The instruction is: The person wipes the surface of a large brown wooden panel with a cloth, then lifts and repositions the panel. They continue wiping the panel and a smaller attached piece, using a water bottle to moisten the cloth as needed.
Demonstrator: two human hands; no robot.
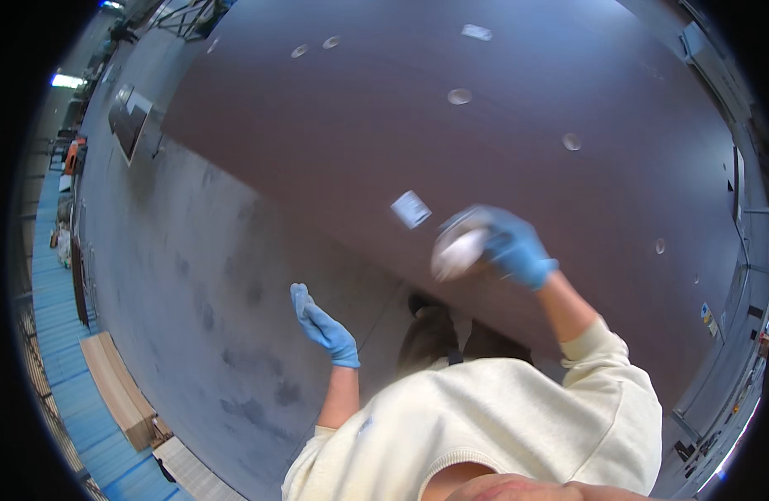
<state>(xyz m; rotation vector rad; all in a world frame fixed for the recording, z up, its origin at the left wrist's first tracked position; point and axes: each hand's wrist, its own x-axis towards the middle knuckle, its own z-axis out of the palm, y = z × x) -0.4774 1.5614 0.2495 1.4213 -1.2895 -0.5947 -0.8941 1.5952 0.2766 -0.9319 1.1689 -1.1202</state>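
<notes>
My right hand, in a blue glove, grips a rounded whitish thing over the near edge of a large dark brown panel. Motion blurs that thing, so its kind does not show. Just left of it, a small white rectangular label or packet lies on the panel. My left hand, also gloved in blue, is held off to the left of the panel, over the grey floor. Its fingers are stretched out close together, with nothing seen in them.
Several round pale discs, among them one disc, are scattered across the panel, with another white rectangle at the far side. Stacked boards and blue slats line the left. A dark panelled stand is at far left.
</notes>
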